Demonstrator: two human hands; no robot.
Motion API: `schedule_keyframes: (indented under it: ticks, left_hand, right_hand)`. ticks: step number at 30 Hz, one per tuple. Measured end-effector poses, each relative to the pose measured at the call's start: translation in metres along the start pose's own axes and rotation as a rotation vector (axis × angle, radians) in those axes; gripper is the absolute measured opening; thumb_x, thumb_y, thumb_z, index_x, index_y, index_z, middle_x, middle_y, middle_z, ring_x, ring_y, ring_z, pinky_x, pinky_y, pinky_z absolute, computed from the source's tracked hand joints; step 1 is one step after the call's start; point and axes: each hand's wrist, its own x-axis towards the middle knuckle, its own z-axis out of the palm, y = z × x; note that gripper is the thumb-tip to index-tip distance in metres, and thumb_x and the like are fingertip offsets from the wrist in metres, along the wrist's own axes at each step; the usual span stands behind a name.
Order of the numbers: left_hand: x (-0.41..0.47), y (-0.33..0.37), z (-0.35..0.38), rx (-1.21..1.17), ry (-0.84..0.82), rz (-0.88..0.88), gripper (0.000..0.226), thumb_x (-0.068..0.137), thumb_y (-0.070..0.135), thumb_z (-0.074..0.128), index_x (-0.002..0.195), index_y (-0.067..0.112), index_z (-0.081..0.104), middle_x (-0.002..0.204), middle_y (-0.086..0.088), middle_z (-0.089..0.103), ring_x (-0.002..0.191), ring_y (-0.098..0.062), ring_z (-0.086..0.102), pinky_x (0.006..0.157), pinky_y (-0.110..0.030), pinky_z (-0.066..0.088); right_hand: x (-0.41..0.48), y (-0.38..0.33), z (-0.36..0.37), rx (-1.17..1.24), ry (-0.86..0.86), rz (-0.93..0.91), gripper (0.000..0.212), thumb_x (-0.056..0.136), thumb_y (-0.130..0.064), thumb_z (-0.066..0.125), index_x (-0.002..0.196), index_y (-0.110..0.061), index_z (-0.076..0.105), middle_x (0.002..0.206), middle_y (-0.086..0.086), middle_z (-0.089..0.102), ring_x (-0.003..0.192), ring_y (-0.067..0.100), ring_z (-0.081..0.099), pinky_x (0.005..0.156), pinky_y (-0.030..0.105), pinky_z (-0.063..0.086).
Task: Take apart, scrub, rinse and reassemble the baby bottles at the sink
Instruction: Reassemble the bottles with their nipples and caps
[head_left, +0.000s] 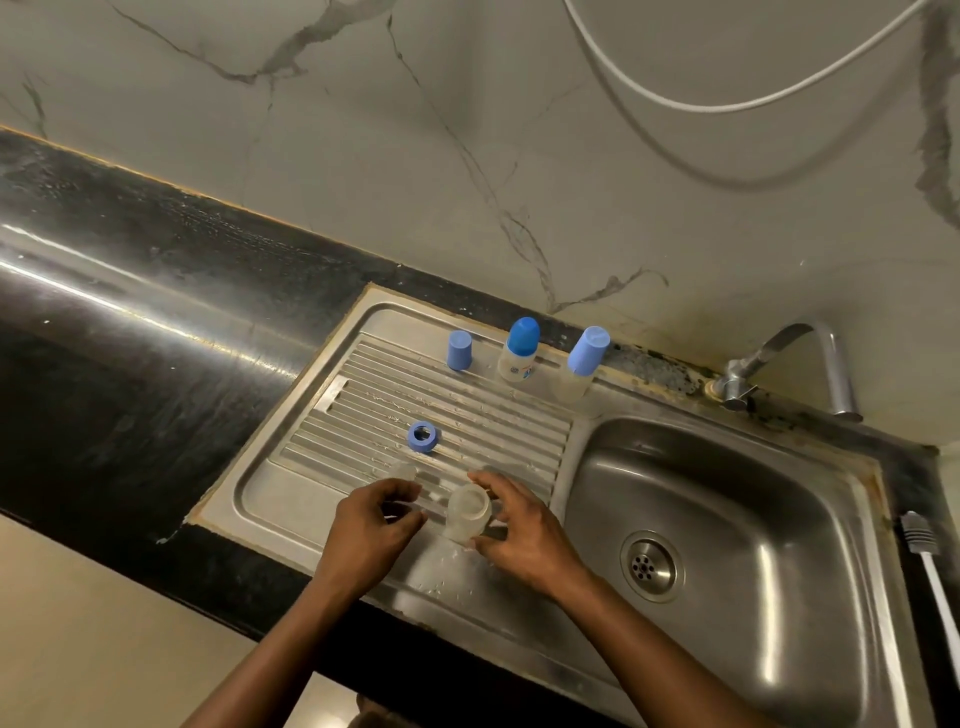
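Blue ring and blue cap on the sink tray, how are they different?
The blue cap is tall with a closed top; the blue ring is short with a hole through its middle. The cap stands at the back; the ring sits nearer the front. Both are blue and loose on the ribbed drainboard.

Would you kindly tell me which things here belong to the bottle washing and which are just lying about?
For the job: open bottle, held by the right hand; blue ring; loose blue cap; dark-capped bottle; light-capped bottle; brush; tap; sink.
Lying about: white hose on the wall; black counter.
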Motion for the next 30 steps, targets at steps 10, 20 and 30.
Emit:
schedule_keyframes:
  ticks: [10,20,30]
  left_hand:
    - [0.035,0.011,-0.002,0.134,0.209,-0.019,0.033,0.09,0.025,0.084,0.121,0.018,0.074,0.099,-0.002,0.068,0.085,-0.017,0.066,0.072,-0.03,0.053]
    - [0.047,0.028,-0.002,-0.026,0.204,-0.023,0.01,0.095,0.025,0.079,0.098,0.017,0.083,0.085,0.001,0.079,0.077,-0.016,0.074,0.077,-0.041,0.064]
    - [0.055,0.069,-0.001,-0.729,-0.098,-0.275,0.035,0.092,0.024,0.08,0.1,-0.009,0.077,0.084,-0.021,0.072,0.073,-0.026,0.069,0.069,-0.032,0.063]
  right_hand:
    - [-0.006,0.003,-0.026,-0.105,0.006,0.009,0.088,0.086,0.002,0.058,0.15,-0.055,0.041,0.14,-0.042,0.041,0.125,-0.015,0.048,0.099,0.007,0.044]
    - [0.024,-0.023,-0.049,0.017,0.138,-0.087,0.05,0.1,-0.013,0.062,0.137,-0.045,0.061,0.135,-0.03,0.058,0.125,-0.005,0.057,0.096,0.012,0.052]
    - [0.052,-0.057,-0.051,0.075,0.14,-0.165,0.039,0.097,-0.026,0.073,0.134,-0.038,0.069,0.125,-0.016,0.072,0.11,-0.001,0.069,0.092,0.018,0.058]
